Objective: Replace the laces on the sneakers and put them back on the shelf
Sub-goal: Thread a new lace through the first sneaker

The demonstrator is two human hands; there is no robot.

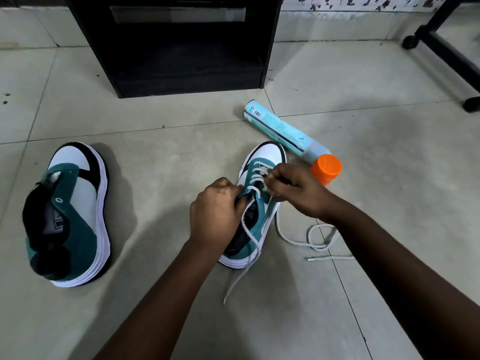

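Sneakers in teal suede with white toe panels, black trim and thick white soles sit on the pale tiled floor (363,87), and the laced sneaker (259,216) serves as the landmark. It stands upright on its sole in front of the black wooden shelf unit (181,61), toe pointing toward it. The left hand (215,211) curls around the teal eyelet flap on the shoe's left side, gripping it. The right hand (296,188) hovers over the upper eyelets with fingers bent, pinching the white cord lace (255,175) that already crosses the lower rows. One loose end trails from the sneaker's heel toward the camera; the other loops on the floor to the sneaker's right, its metal tip lying flat. Just beyond the sneaker's toe, to the right, a light-blue spray can with an orange cap (283,131) lies on its side, the cap near the right hand. Well to the left of the laced sneaker, the unlaced sneaker (75,216) lies tilted on its side.
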